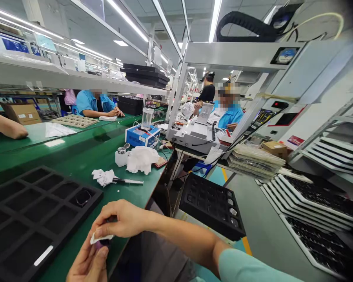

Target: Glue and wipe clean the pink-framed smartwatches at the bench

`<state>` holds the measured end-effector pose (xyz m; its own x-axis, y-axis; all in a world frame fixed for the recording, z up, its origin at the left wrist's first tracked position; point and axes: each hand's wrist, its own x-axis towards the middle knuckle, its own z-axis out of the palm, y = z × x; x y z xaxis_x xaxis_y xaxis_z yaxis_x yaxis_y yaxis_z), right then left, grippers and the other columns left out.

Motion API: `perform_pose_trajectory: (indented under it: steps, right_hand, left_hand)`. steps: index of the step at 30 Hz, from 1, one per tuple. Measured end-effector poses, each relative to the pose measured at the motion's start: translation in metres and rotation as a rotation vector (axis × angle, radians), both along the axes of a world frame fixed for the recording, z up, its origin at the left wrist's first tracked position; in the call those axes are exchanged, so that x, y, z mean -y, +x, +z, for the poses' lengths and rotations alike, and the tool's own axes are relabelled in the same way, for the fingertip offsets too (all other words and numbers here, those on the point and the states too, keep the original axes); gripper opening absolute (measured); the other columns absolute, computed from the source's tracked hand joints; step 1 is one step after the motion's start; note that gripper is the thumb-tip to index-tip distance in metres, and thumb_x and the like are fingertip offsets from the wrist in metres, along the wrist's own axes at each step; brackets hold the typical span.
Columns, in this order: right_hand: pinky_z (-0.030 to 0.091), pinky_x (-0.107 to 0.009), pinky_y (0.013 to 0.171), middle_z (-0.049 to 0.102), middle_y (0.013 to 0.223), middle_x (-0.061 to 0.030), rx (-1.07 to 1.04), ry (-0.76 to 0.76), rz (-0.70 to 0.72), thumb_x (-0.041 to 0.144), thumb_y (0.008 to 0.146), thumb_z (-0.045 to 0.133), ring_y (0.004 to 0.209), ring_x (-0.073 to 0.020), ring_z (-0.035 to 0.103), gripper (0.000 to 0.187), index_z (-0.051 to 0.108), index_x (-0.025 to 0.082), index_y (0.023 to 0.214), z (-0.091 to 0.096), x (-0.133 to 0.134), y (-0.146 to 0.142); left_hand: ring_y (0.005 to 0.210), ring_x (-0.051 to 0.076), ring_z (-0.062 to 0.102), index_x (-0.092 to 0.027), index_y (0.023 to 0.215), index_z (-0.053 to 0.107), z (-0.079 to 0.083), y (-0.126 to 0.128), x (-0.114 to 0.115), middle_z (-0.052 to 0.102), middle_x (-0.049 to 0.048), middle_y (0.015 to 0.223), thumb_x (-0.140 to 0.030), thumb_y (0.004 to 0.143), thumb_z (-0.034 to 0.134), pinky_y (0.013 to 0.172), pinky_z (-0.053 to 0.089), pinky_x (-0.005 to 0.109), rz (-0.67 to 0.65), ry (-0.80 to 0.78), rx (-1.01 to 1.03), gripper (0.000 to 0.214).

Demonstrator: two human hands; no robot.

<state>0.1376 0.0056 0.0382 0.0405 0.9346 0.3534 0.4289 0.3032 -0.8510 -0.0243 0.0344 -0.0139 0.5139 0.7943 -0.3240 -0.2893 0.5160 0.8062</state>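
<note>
My left hand [90,262], low in the view, grips a small dark piece with a purplish sheen [102,243] between thumb and fingers; its exact kind is hidden. From above, my right hand [119,219] pinches a folded white wipe [97,237] against that piece. Both hands are over the green bench's near edge. Just left of them lies a black foam tray [61,243] with square compartments, and a dark, rounded glossy piece [82,197] sits in its far-right one. Beyond my hands, a syringe [129,181] rests beside crumpled white tissue [103,177].
A dispenser bottle [122,156], a white cloth [142,158] and a blue box-shaped device [142,136] stand farther along the green bench [76,156]. Another black tray [211,205] with round pieces is at my right, near stacked white trays [297,219]. Co-workers sit across and ahead.
</note>
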Motion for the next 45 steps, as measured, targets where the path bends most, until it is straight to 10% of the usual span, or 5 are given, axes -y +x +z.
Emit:
perform_pose_trajectory:
  steps: [14, 19, 45]
  right_hand:
    - [0.045, -0.03, 0.078, 0.075, 0.081, -0.0011, 0.092, -0.114, -0.236, 0.015, 0.09, 0.07, 0.079, -0.0153, 0.061, 0.011, 0.077, 0.02, 0.083, 0.006, 0.033, -0.011]
    - [0.045, -0.03, 0.073, 0.073, 0.082, -0.0014, -0.007, -0.186, -0.03, 0.031, 0.093, 0.071, 0.078, -0.0159, 0.059, 0.015, 0.076, 0.021, 0.084, 0.0, 0.031, -0.002]
    - [0.044, -0.033, 0.078, 0.069, 0.078, 0.0008, 0.0, -0.049, 0.134, 0.019, 0.094, 0.069, 0.079, -0.0165, 0.057, 0.011, 0.074, 0.023, 0.084, -0.002, 0.029, 0.014]
  left_hand:
    - [0.122, 0.034, 0.072, -0.019, 0.108, 0.083, 0.0, -0.003, 0.017, 0.079, 0.0133, 0.123, -0.027, 0.048, 0.102, 0.107, 0.056, 0.039, -0.035, 0.031, 0.12, 0.063]
    - [0.121, 0.032, 0.072, -0.022, 0.114, 0.082, -0.006, 0.0, 0.021, 0.078, 0.0117, 0.126, -0.027, 0.055, 0.1, 0.105, 0.056, 0.039, -0.008, 0.053, 0.202, 0.063]
    - [0.108, 0.028, 0.076, -0.022, 0.113, 0.082, -0.006, 0.003, 0.031, 0.081, 0.0097, 0.118, -0.022, 0.057, 0.099, 0.095, 0.057, 0.035, 0.06, 0.185, 0.128, 0.059]
